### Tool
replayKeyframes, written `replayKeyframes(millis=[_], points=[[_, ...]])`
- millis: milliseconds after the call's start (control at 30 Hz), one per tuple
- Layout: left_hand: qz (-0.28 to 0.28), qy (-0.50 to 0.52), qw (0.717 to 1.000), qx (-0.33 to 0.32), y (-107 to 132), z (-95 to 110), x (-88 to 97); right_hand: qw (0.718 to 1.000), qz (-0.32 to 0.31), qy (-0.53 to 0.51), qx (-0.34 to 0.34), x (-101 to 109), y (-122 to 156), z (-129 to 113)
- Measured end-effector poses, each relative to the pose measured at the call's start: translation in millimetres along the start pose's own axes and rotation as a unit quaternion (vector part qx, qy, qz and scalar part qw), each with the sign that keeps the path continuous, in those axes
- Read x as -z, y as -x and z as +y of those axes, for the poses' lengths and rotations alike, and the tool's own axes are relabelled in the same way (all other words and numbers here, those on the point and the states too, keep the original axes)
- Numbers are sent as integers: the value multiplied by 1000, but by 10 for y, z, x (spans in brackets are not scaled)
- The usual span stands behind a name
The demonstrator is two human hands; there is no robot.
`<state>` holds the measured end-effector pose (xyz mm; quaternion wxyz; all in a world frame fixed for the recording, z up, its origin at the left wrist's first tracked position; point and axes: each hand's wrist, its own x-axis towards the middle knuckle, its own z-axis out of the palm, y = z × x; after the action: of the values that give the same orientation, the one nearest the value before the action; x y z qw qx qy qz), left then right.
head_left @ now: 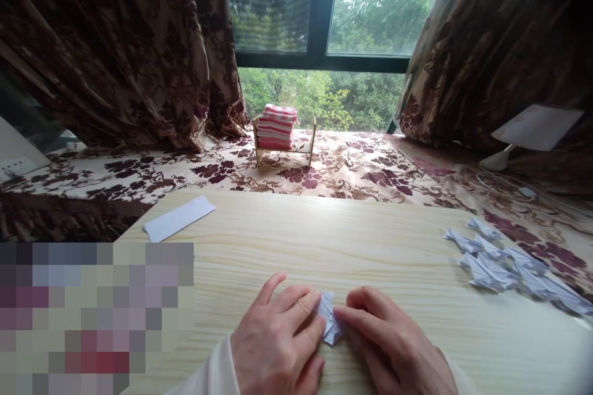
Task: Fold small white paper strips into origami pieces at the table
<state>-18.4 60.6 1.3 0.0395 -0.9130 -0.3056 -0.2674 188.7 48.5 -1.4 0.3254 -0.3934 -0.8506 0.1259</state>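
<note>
A small piece of folded paper (330, 321), white with a bluish tint and creased, lies on the wooden table in front of me. From the left, my left hand (280, 336) holds it down, its index finger and thumb on the paper's edge. The fingers of my right hand (393, 336) are curled, with the index fingertip gripping the paper's right side. Its thumb is mostly hidden under the hand. Several folded paper pieces (491, 268) of a similar kind lie grouped at the table's right side.
A stack of paper strips (180, 218) lies at the table's (370, 228) far left. Beyond, on a flowered cloth, a small rack (311, 145) holds folded red-and-white striped cloths (277, 128). A white lamp (532, 128) stands at right. Pixelation hides the lower left corner.
</note>
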Motion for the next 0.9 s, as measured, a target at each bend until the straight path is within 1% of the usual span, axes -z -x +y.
replayKeyframes(millis=[33,67,133,267,300,367,467,500,533,633,667,733,800,833,867,900], points=[[18,-18,999,-29,9,-22,-25,1000,8,-12,2,0,-12,25],[37,-36,998,-42,18,-41,-49,1000,11,-17,1,-3,-26,50],[25,-68,997,-24,37,-60,-92,1000,3,-6,-4,-17,-52,86],[60,-93,994,-25,69,-23,-137,998,2,59,-13,-45,-69,94],[48,-96,994,-32,71,-5,-136,997,4,73,-16,-46,-66,88],[56,-97,993,-31,64,31,-124,996,4,87,-24,-38,-60,74],[32,-89,996,4,52,62,-107,996,-11,83,-42,-10,-57,43],[24,-85,996,6,55,63,-110,995,-15,80,-49,-1,-59,29],[23,-81,996,2,62,58,-121,995,-17,78,-56,6,-62,14],[47,-66,997,-18,97,38,-191,994,-18,78,-73,9,-78,-25],[47,-60,997,-17,105,39,-218,994,-14,78,-72,4,-81,-31],[23,-49,999,0,110,63,-247,995,-10,83,-56,-12,-76,-26],[-1,-41,999,20,101,105,-212,995,-11,95,-29,-31,-54,7],[-13,-40,999,33,101,122,-160,994,-16,104,-19,-42,-39,34],[-25,-43,998,46,110,131,-81,993,-11,113,-5,-55,-25,69],[-24,-52,997,58,135,129,25,992,6,123,5,-70,-12,109]])
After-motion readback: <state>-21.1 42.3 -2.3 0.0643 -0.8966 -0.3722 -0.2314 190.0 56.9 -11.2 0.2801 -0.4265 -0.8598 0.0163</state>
